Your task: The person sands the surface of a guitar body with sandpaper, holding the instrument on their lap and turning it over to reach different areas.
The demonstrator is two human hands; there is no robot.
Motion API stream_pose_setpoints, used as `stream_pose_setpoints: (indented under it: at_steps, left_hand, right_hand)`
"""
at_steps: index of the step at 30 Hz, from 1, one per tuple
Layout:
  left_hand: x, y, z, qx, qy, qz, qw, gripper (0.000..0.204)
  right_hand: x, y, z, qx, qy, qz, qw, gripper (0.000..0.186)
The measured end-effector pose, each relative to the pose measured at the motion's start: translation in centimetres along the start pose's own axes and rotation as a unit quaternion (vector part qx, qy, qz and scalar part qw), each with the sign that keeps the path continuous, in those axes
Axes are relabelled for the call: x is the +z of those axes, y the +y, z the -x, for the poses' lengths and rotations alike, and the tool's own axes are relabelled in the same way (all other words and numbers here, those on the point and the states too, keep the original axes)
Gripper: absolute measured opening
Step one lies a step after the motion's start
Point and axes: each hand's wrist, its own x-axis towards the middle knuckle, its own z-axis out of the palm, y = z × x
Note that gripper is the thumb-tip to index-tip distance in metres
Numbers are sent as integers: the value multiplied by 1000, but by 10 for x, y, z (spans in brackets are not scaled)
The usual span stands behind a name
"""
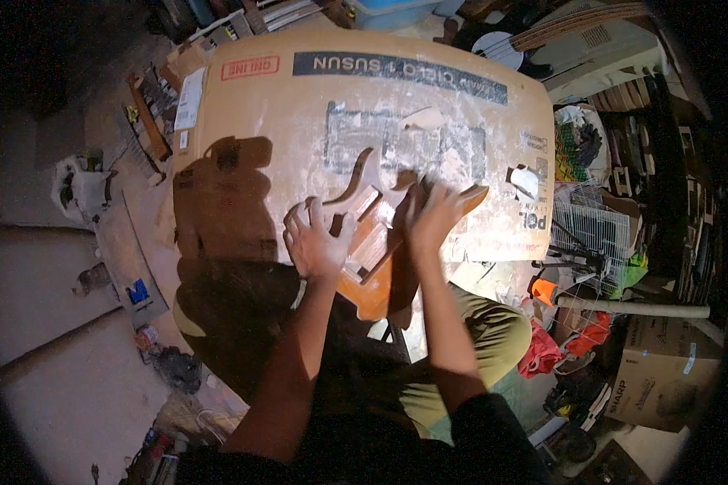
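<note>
A wooden electric guitar body (367, 294) with pointed horns and routed cavities lies across my lap and the near edge of a cardboard box. Its edges are orange-brown, and light wood shows inside the cavities. My left hand (318, 242) grips its left side, fingers bent over the rim and thumb near a cavity. On the right part of the body rests my right hand (433, 217), its fingers curled and smeared by motion. Whether anything lies under those fingers is hidden. Shadow covers part of the wood between my hands.
The big flat cardboard box (299, 105), dusted white, stands in front of me with a torn hole at its right. A white wire rack (590, 222), an orange-tipped pole (623, 307) and another carton (655, 372) are on the right. Wood pieces (147, 121) lie at left.
</note>
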Motion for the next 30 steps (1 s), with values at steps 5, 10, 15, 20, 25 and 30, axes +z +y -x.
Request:
stream_pose_setpoints:
  at_steps: [5, 10, 15, 20, 25, 30]
  left_hand:
    - [1, -10, 0, -3, 2, -10, 1000, 66]
    - [2, -5, 0, -5, 2, -13, 1000, 68]
    - [1, -7, -2, 5, -1, -20, 1000, 68]
    - [0, -6, -1, 2, -2, -16, 1000, 66]
    - [-1, -5, -1, -9, -14, -4, 1000, 66]
    - [1, -6, 2, -9, -15, -26, 999, 68]
  right_hand:
    - [-7, -10, 21, -135, -80, 85, 984, 28]
    - [5, -3, 5, -116, 26, 126, 985, 27]
    - [3, 11, -5, -134, -15, 78, 988, 31]
    - [7, -5, 36, -143, -29, 164, 976, 37]
    - [-12, -11, -22, -89, -38, 37, 995, 35]
    - [7, -10, 42, -192, -64, 137, 970, 28]
